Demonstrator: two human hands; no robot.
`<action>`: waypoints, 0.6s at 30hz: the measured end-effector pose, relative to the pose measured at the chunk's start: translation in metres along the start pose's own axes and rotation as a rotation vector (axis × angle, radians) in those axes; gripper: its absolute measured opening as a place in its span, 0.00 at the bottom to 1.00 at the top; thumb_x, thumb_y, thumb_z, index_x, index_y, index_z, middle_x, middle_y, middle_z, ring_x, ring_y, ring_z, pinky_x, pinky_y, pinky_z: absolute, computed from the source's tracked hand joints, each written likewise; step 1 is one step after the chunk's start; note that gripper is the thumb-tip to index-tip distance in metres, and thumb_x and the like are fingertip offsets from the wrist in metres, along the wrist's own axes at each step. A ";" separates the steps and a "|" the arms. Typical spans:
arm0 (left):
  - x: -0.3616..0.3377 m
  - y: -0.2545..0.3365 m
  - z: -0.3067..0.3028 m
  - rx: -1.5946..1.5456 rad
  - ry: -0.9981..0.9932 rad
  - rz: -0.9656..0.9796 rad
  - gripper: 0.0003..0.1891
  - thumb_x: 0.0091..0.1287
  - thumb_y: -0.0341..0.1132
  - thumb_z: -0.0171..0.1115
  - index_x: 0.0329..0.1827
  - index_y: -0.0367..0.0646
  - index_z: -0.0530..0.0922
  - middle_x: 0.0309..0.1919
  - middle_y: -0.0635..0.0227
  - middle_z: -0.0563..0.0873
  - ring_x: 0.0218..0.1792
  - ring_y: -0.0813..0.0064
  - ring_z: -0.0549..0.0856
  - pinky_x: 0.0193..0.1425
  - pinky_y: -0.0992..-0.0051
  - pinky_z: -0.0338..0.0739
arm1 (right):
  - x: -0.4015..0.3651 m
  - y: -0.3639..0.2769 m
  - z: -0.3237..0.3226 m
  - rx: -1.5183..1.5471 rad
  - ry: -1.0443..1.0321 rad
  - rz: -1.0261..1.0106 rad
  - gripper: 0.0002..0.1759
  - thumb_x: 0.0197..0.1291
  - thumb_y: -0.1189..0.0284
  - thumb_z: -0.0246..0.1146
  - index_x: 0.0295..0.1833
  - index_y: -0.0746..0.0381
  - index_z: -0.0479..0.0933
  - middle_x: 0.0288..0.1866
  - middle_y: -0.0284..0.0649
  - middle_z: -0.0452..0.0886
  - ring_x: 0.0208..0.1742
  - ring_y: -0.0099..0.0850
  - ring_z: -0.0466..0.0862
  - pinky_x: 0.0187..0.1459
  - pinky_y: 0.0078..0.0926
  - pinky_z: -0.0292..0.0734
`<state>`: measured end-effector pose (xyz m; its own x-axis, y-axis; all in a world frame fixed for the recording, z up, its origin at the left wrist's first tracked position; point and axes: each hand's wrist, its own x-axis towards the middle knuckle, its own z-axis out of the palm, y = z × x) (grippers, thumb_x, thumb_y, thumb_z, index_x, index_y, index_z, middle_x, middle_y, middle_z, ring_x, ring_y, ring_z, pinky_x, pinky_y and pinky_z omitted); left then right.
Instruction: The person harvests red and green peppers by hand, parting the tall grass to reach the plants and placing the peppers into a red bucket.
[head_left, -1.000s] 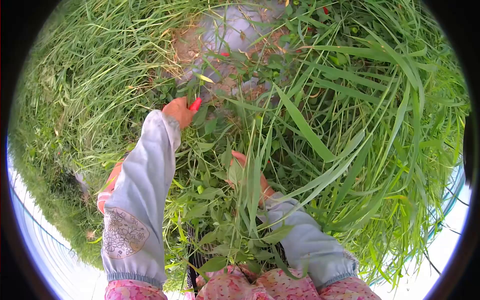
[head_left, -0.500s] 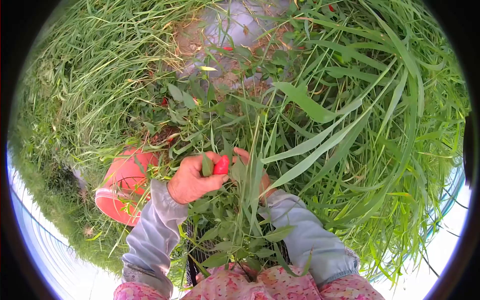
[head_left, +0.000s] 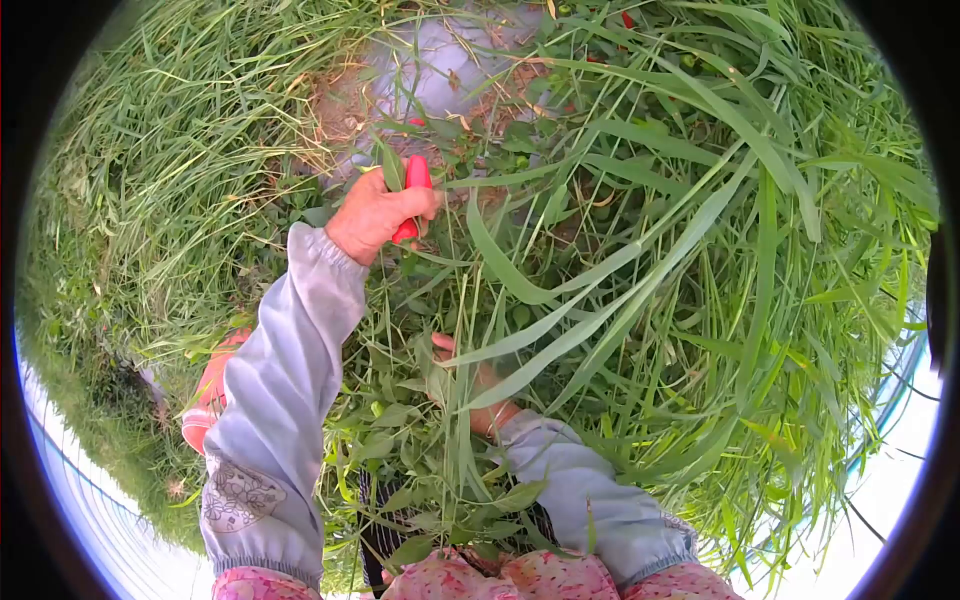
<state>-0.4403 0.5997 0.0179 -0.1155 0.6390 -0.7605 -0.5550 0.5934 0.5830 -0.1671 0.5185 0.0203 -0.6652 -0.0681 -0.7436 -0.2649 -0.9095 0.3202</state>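
Observation:
A red pepper (head_left: 418, 172) is gripped in my left hand (head_left: 375, 215), showing above and below the thumb that lies across it. A green leaf (head_left: 393, 168) sticks up beside the pepper at the same fingers. My left arm is stretched forward over the plants. Lower down, my right hand (head_left: 482, 390) is in among the pepper plant leaves (head_left: 395, 415), with long grass blades crossing in front of it. One reddish fingertip shows at the leaves; most of the right fingers are hidden.
A red bucket (head_left: 210, 395) lies at the left, partly covered by my left sleeve. Tall grass (head_left: 700, 290) crowds the right side. Grey plastic sheeting (head_left: 440, 70) and bare soil show ahead. Another red pepper (head_left: 627, 19) hangs at the top.
My left hand has moved forward and slightly left with the red pepper, away from my right hand. My right hand has shifted slightly down and left. My left sleeve now covers more of the bucket.

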 end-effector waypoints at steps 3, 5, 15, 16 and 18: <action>0.058 -0.015 0.022 0.216 0.031 -0.045 0.11 0.51 0.33 0.64 0.34 0.38 0.76 0.21 0.65 0.79 0.25 0.74 0.80 0.32 0.73 0.76 | 0.001 0.000 -0.002 -0.134 0.149 -0.017 0.27 0.67 0.62 0.50 0.66 0.65 0.61 0.55 0.42 0.74 0.47 0.32 0.79 0.50 0.31 0.76; 0.086 -0.030 0.039 0.496 0.092 0.081 0.11 0.52 0.34 0.63 0.36 0.39 0.77 0.24 0.64 0.81 0.26 0.70 0.81 0.33 0.70 0.76 | 0.008 -0.002 -0.020 -0.154 0.130 -0.031 0.28 0.66 0.62 0.52 0.67 0.66 0.60 0.58 0.44 0.72 0.55 0.33 0.74 0.57 0.31 0.73; 0.172 -0.067 0.085 1.289 -0.134 0.266 0.16 0.59 0.38 0.58 0.49 0.44 0.77 0.39 0.54 0.83 0.44 0.55 0.82 0.48 0.63 0.76 | -0.013 -0.018 -0.004 -0.147 0.095 -0.082 0.30 0.63 0.59 0.55 0.64 0.66 0.64 0.63 0.46 0.67 0.64 0.33 0.65 0.66 0.30 0.62; 0.176 -0.072 0.083 1.277 -0.148 0.270 0.16 0.60 0.42 0.57 0.48 0.43 0.77 0.39 0.53 0.83 0.44 0.55 0.82 0.48 0.63 0.76 | -0.014 -0.020 -0.005 -0.158 0.095 -0.084 0.29 0.63 0.59 0.55 0.64 0.66 0.65 0.63 0.46 0.67 0.64 0.33 0.66 0.65 0.30 0.62; 0.172 -0.077 0.086 1.161 -0.091 0.345 0.17 0.62 0.46 0.55 0.44 0.41 0.78 0.38 0.52 0.83 0.43 0.54 0.82 0.47 0.62 0.76 | -0.017 -0.021 -0.008 -0.159 0.098 -0.073 0.29 0.63 0.59 0.55 0.63 0.66 0.65 0.62 0.46 0.68 0.63 0.33 0.66 0.65 0.30 0.62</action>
<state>-0.3463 0.7061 -0.1329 -0.0277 0.8543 -0.5190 0.5676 0.4408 0.6953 -0.1444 0.5359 0.0216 -0.5752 -0.0326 -0.8174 -0.1910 -0.9663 0.1729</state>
